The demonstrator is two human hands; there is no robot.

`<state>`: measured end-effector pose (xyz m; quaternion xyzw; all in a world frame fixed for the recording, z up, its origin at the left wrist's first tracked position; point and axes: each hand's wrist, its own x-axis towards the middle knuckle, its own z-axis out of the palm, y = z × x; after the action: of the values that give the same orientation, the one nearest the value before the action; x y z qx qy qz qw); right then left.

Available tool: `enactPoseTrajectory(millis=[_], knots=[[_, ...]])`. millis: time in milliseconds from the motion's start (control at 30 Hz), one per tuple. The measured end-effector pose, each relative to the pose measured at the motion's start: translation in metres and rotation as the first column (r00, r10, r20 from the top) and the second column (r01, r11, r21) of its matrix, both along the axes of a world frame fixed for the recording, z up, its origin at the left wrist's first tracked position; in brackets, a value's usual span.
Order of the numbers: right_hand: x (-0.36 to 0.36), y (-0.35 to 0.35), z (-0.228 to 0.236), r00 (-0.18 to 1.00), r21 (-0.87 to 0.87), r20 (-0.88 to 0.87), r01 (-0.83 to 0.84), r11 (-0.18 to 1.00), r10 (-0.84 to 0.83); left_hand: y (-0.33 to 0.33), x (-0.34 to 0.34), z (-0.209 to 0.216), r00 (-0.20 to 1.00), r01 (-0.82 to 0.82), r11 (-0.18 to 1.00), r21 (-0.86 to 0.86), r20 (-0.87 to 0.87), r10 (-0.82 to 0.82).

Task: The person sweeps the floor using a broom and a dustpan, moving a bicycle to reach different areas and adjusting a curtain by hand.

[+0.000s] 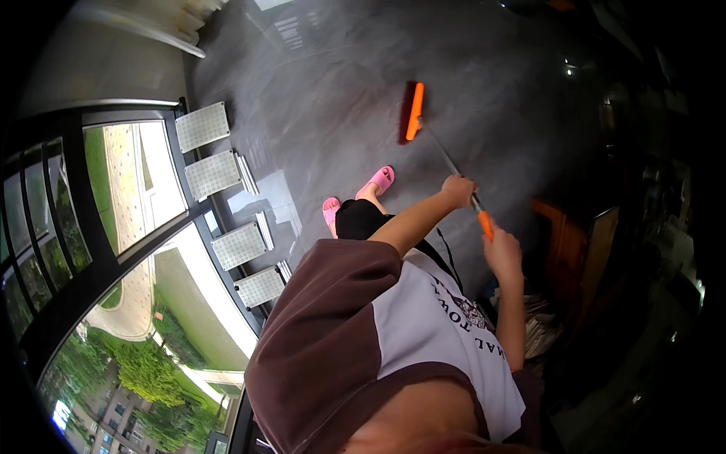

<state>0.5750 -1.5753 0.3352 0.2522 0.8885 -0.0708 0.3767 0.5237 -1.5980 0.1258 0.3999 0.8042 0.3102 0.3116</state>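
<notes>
A long-handled floor brush (414,112) reaches out ahead of me, its orange head and dark red bristles on the grey floor. Its thin grey pole runs back toward my body and ends in an orange grip. Partway along the pole, my left hand (458,191) is closed around it. My right hand (503,250) grips the orange end, lower and closer to me. Both hands hold the same handle, and the fingers' undersides are hidden. My feet, in pink slippers (378,181), stand left of the brush handle.
Glossy grey floor (318,98) spreads around the brush. Several pale speckled panels (212,175) line the large windows on the left. A whitish curtain (151,23) hangs at the far left. Orange-brown wooden furniture (556,250) and a pile of papers (533,321) are at the right; beyond is dark.
</notes>
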Motion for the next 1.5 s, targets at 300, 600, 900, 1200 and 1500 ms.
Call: enactPoseTrajectory(millis=[300,600,900,1200,1500], knots=[[-0.038,0.012,0.063,0.987,-0.120,-0.125,0.090,0.989,-0.105,0.004,-0.045,0.053,0.999,-0.030,0.993,0.113,-0.024,0.033],[-0.105,-0.035,0.011,0.941,-0.554,-0.278,-0.320,0.769,0.191,-0.153,-0.105,0.046,0.958,-0.287,0.916,-0.280,-0.101,0.269],[-0.179,-0.151,-0.047,0.973,-0.736,-0.050,-0.188,0.651,0.225,-0.291,-0.147,0.002,0.896,-0.434,0.795,-0.424,-0.111,0.430],[-0.201,-0.144,-0.035,0.969,-0.327,-0.077,-0.246,0.913,0.234,-0.228,-0.179,-0.024,0.952,-0.294,0.932,-0.212,0.026,0.306],[-0.166,-0.132,0.009,0.981,0.020,-0.010,0.195,0.981,-0.195,-0.119,-0.162,0.001,0.984,0.137,0.990,0.045,0.111,-0.141]])
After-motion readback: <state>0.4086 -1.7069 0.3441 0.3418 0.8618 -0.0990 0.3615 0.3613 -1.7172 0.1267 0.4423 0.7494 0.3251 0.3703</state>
